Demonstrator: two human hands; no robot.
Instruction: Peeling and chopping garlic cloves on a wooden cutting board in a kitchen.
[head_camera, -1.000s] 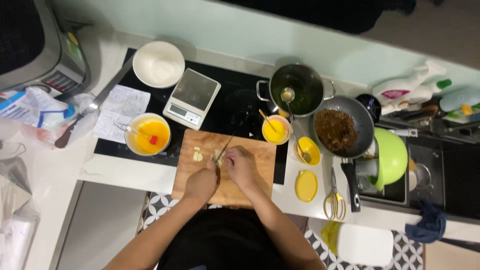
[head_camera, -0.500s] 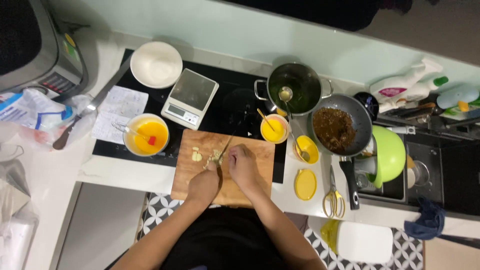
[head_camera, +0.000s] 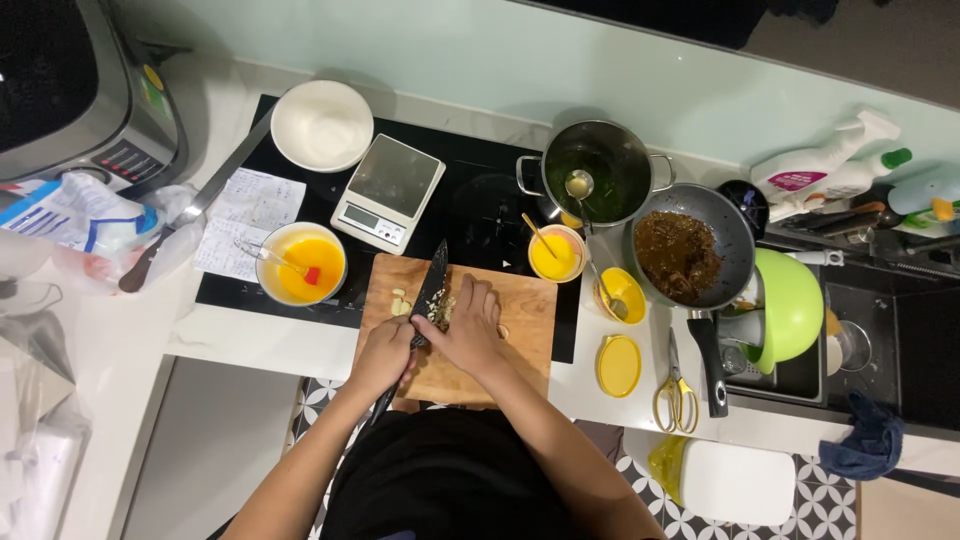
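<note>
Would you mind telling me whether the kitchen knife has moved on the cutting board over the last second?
Cannot tell: the knife lies across the same left part of the cutting board, tip toward the scale; any small chopping shift is too fine to judge.

I see a white counter (head_camera: 130, 330) carrying the black cooktop (head_camera: 470, 200), yellow lid (head_camera: 618, 365) and scissors (head_camera: 676, 395).

- The cutting board (head_camera: 520, 330) lies on the surface (head_camera: 260, 345), just in front of the cooktop (head_camera: 470, 215).
- A knife (head_camera: 432, 285) and chopped garlic (head_camera: 440, 310) lie on the board.
- The kitchen scale (head_camera: 388, 192) sits on the cooktop, behind the board.
- A pot (head_camera: 600, 170) stands to the right of the scale.
- The frying pan (head_camera: 690, 255) sits right of the pot.
- Scissors (head_camera: 675, 390) lie in front of the pan.
</note>
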